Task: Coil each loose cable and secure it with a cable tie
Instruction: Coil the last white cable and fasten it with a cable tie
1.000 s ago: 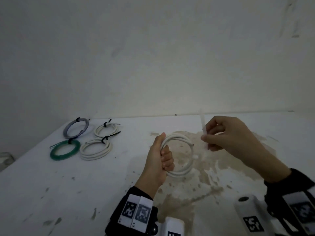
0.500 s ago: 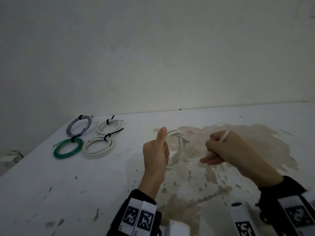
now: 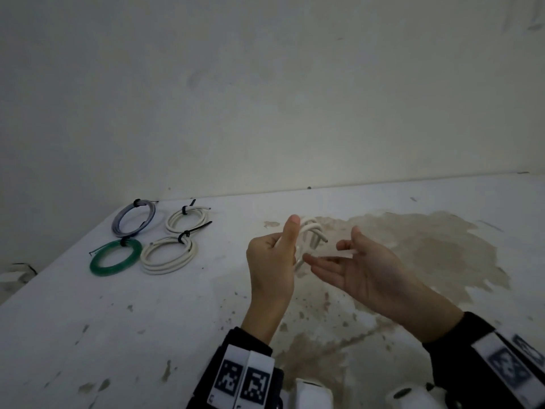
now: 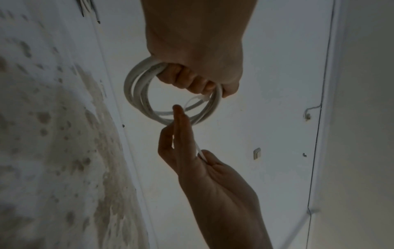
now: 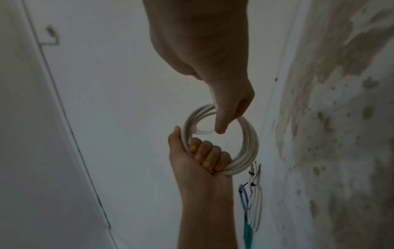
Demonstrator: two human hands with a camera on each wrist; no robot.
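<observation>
My left hand (image 3: 280,252) grips a coiled white cable (image 3: 309,228), thumb up, above the middle of the table. The coil (image 4: 136,94) hangs as a ring from its curled fingers (image 4: 187,80). A pale cable tie (image 4: 195,102) is looped round the coil's strands (image 5: 249,144) beside those fingers. My right hand (image 3: 330,256) is just right of the coil with its fingers stretched toward it. Its thumb (image 4: 210,157) pinches the tie's tail (image 4: 200,152) against the index finger. In the right wrist view the index finger (image 5: 221,124) points into the ring.
Several tied coils lie at the table's far left: grey-blue (image 3: 134,218), small white (image 3: 188,219), green (image 3: 116,258), larger white (image 3: 168,255). A brown stain (image 3: 427,249) covers the white table (image 3: 147,335) under my hands. A wall stands directly behind; the table's left edge runs diagonally.
My right hand went from holding the tie tail up, to a fist pulling it, to straight fingers beside the coil. My left hand turned the coil edge-on.
</observation>
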